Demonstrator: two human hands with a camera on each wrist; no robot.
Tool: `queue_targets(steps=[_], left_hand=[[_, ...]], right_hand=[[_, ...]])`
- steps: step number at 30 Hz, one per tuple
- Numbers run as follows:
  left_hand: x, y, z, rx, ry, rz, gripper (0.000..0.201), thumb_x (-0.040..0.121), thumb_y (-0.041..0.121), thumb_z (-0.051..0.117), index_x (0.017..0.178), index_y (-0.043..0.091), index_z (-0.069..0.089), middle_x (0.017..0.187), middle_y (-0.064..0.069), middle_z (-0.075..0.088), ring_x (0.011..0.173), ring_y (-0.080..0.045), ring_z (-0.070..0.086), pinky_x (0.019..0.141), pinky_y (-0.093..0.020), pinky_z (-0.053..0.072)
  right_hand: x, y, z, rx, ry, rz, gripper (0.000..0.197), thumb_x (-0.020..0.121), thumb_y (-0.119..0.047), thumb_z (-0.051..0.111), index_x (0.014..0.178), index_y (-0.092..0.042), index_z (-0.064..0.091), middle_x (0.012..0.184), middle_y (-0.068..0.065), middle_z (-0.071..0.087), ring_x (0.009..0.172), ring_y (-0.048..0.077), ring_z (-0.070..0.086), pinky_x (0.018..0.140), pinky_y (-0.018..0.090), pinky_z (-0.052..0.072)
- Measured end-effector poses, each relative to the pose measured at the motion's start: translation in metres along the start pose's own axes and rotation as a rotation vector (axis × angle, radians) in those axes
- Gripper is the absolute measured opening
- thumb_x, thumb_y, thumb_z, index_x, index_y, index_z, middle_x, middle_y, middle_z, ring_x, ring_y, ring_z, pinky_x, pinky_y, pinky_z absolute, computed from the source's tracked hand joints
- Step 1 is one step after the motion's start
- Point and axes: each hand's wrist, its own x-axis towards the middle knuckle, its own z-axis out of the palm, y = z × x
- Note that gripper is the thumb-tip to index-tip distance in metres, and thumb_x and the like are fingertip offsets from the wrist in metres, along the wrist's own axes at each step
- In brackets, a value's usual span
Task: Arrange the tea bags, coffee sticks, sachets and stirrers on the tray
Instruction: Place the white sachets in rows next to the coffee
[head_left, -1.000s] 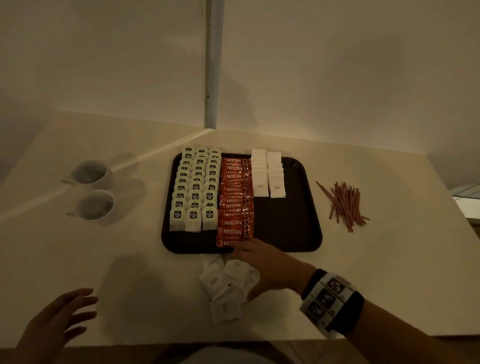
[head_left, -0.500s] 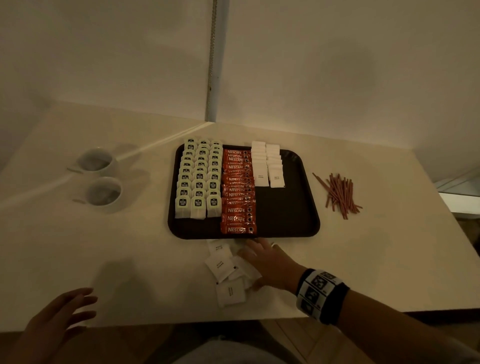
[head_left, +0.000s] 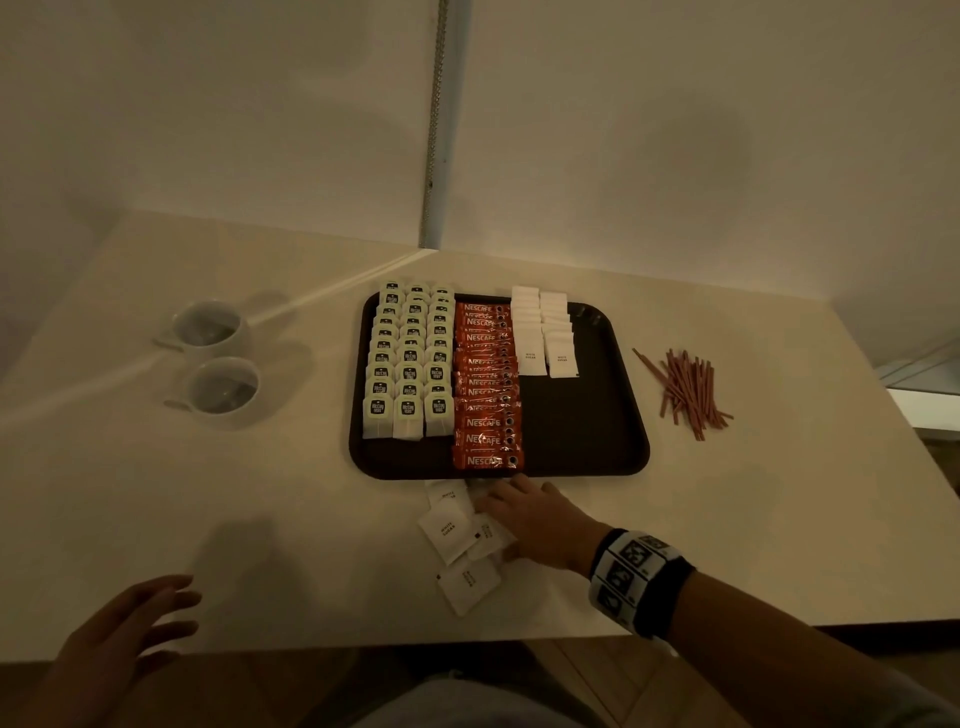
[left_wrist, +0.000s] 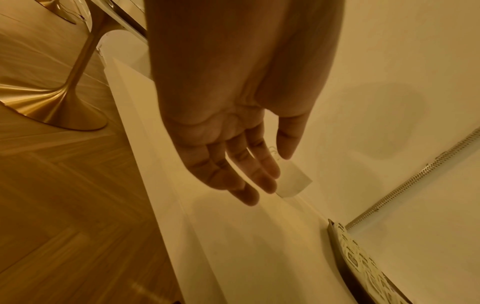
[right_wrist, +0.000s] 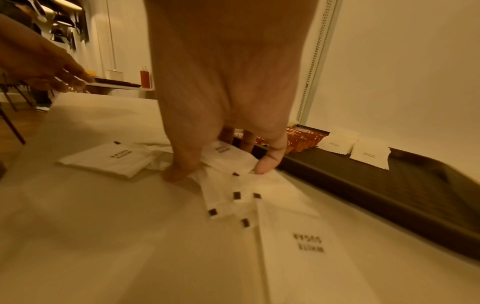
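Note:
A dark tray (head_left: 582, 431) holds three rows of tea bags (head_left: 410, 358), a column of red coffee sticks (head_left: 485, 384) and two short columns of white sugar sachets (head_left: 543, 338). More loose sachets (head_left: 449, 527) lie scattered on the table in front of the tray. My right hand (head_left: 498, 499) rests palm down on this pile. In the right wrist view its fingertips (right_wrist: 179, 170) and thumb touch the loose sachets (right_wrist: 109, 158) beside the tray (right_wrist: 363, 185). The brown stirrers (head_left: 685, 392) lie in a heap right of the tray. My left hand (head_left: 150, 608) hovers open and empty over the near left table edge.
Two white cups (head_left: 210, 330) (head_left: 223, 389) stand left of the tray. The tray's right half in front of the sachet columns is bare. Walls close off the table at the back, and its near edge runs just below my hands.
My right hand has stayed on the loose sachets and slid slightly towards the tray edge, spreading the pile a little. My left hand has hardly moved. The head view has shifted.

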Motion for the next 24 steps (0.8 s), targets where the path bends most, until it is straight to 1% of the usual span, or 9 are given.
queue_targets(steps=[3,8,12,16,18,19,21,22,24], left_hand=[[-0.003,0.002,0.003,0.011,0.021,0.005,0.020,0.100,0.016,0.042,0.097,0.014,0.062,0.098,-0.012,0.064,0.079,-0.029,0.059,0.066,-0.030,0.039],[-0.004,0.003,0.004,0.034,0.041,-0.002,0.019,0.100,0.015,0.042,0.100,0.011,0.061,0.097,-0.013,0.064,0.078,-0.030,0.059,0.066,-0.029,0.039],[-0.006,0.005,0.005,0.048,0.034,-0.002,0.021,0.100,0.014,0.042,0.106,0.007,0.060,0.097,-0.013,0.064,0.077,-0.030,0.059,0.065,-0.029,0.039],[-0.008,0.016,0.006,0.064,0.034,0.017,0.021,0.101,0.016,0.041,0.100,0.010,0.062,0.099,-0.015,0.064,0.071,-0.027,0.063,0.061,-0.027,0.044],[-0.009,0.024,0.009,0.072,0.025,0.024,0.022,0.100,0.017,0.042,0.099,0.012,0.063,0.105,-0.017,0.064,0.076,-0.030,0.061,0.065,-0.029,0.042],[-0.008,0.029,0.011,0.079,0.021,0.042,0.021,0.100,0.017,0.042,0.098,0.013,0.063,0.106,-0.018,0.064,0.078,-0.030,0.061,0.066,-0.029,0.042],[-0.009,0.040,0.019,0.103,0.013,0.097,0.021,0.100,0.014,0.043,0.097,0.014,0.064,0.102,-0.016,0.066,0.074,-0.027,0.063,0.063,-0.028,0.046],[-0.010,0.047,0.025,0.110,0.005,0.124,0.021,0.100,0.014,0.043,0.097,0.014,0.064,0.100,-0.015,0.066,0.074,-0.026,0.064,0.061,-0.029,0.047],[-0.012,0.061,0.038,0.109,-0.010,0.174,0.021,0.099,0.013,0.044,0.097,0.013,0.064,0.099,-0.014,0.066,0.080,-0.029,0.062,0.066,-0.034,0.045]], right_hand=[[0.001,0.005,-0.003,0.032,-0.016,0.025,0.070,0.083,-0.034,0.066,0.141,-0.020,0.029,0.144,0.003,0.028,0.132,0.025,0.028,0.102,0.048,0.040],[0.001,0.007,-0.004,0.062,0.011,0.025,0.067,0.084,-0.029,0.065,0.139,-0.012,0.031,0.144,0.007,0.033,0.129,0.024,0.035,0.103,0.041,0.041],[0.001,0.013,-0.005,0.078,0.013,0.010,0.060,0.088,-0.026,0.061,0.138,-0.012,0.033,0.142,0.008,0.038,0.128,0.023,0.037,0.104,0.038,0.039],[-0.006,0.020,-0.014,0.110,-0.001,-0.009,0.055,0.091,-0.022,0.057,0.139,-0.012,0.031,0.142,0.007,0.036,0.125,0.022,0.038,0.102,0.035,0.040],[-0.009,0.024,-0.021,0.159,-0.009,-0.008,0.049,0.093,-0.013,0.051,0.138,-0.013,0.032,0.141,0.007,0.037,0.122,0.021,0.041,0.101,0.033,0.040],[-0.009,0.027,-0.024,0.198,-0.015,-0.004,0.048,0.093,-0.009,0.050,0.138,-0.014,0.033,0.141,0.007,0.038,0.121,0.021,0.042,0.101,0.033,0.040],[-0.008,0.031,-0.029,0.287,-0.035,0.008,0.047,0.092,-0.008,0.052,0.136,-0.015,0.035,0.139,0.004,0.039,0.120,0.020,0.044,0.102,0.033,0.040],[-0.007,0.032,-0.033,0.323,-0.049,0.013,0.047,0.091,-0.009,0.054,0.134,-0.016,0.037,0.137,0.004,0.040,0.119,0.019,0.044,0.101,0.032,0.040],[-0.007,0.037,-0.041,0.389,-0.067,0.020,0.043,0.091,-0.014,0.057,0.130,-0.018,0.041,0.134,0.002,0.043,0.116,0.017,0.046,0.099,0.030,0.041]])
